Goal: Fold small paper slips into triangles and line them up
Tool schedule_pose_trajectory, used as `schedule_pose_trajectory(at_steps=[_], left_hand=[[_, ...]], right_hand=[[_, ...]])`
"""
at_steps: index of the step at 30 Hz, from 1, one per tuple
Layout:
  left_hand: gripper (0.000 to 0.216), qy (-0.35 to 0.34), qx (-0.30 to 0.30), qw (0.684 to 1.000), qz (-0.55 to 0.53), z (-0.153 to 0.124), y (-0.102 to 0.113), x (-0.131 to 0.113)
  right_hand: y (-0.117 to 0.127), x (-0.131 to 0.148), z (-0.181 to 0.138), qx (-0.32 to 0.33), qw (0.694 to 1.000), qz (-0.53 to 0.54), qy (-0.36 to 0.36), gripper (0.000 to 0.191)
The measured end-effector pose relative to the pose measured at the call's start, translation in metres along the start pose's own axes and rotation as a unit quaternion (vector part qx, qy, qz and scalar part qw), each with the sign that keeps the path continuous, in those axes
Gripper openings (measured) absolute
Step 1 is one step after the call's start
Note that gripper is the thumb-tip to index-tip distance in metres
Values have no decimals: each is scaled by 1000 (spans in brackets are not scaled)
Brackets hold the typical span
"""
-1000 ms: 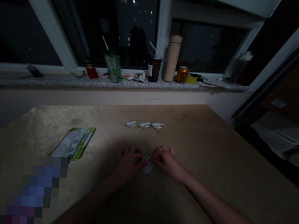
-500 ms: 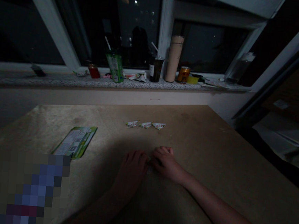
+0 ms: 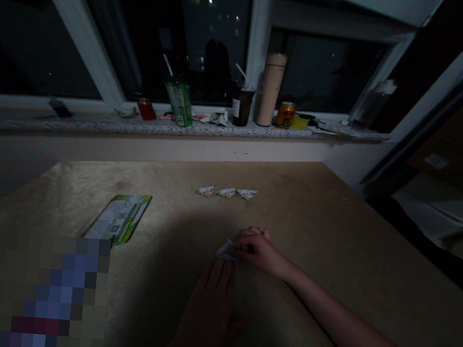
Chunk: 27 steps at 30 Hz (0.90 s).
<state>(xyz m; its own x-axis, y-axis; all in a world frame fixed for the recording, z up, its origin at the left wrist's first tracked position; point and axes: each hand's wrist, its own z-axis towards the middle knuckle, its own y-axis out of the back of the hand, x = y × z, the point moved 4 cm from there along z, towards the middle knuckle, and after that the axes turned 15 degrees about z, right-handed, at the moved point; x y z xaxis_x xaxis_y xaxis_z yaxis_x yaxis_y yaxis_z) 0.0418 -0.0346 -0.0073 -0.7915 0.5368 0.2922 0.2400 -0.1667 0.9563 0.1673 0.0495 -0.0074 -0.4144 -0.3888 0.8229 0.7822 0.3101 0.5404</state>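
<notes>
A small pale wrapper-like piece (image 3: 225,250) lies on the tabletop (image 3: 312,217), partly covered by the fingers beside it. My right hand (image 3: 258,250) has its thumb and fingers closed on that piece's right side. My left hand (image 3: 216,287) lies open and flat just in front, fingers stretched forward, their tips close to the piece's near edge. Whether they touch it I cannot tell. Beyond my hands, three folded white-and-green triangular pieces sit in a row: a left one (image 3: 206,191), a middle one (image 3: 227,192) and a right one (image 3: 247,194).
To the left lies a flat green-and-white printed packet (image 3: 119,218); the corner below it is pixelated. Along the granite sill (image 3: 211,131) stand a green cup (image 3: 179,102), a dark cup (image 3: 242,107), a beige flask (image 3: 270,91), a gold can (image 3: 286,114) and a red jar (image 3: 146,109).
My left hand has drawn back toward me and flattened, uncovering the pale piece. My right hand stays nearly in place, fingers on that piece. The triangular pieces have not moved.
</notes>
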Motion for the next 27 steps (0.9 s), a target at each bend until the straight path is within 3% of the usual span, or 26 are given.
schedule_pose_trajectory(at_steps=[4,11,15,20,27], left_hand=[[74,10,7,1000,-1,0,0,-1],[78,26,-16,999,-9,-2,-6,-1],[81,28,-7,1000,-6,-1,-5,0],[85,23,19,1000,2,0,-1,1],[90,2,57,998,-17,2,4,2]], right_hand=[[-4,-2,2,-17,1000,0,-15,5],[-7,-4,5,-110,992,-22,-60,12],[-11,1,2,-93,988,-117,-31,12],[-17,6,-1,-75,961,-263,-26,18],[-17,5,0,-75,962,-258,-44,33]])
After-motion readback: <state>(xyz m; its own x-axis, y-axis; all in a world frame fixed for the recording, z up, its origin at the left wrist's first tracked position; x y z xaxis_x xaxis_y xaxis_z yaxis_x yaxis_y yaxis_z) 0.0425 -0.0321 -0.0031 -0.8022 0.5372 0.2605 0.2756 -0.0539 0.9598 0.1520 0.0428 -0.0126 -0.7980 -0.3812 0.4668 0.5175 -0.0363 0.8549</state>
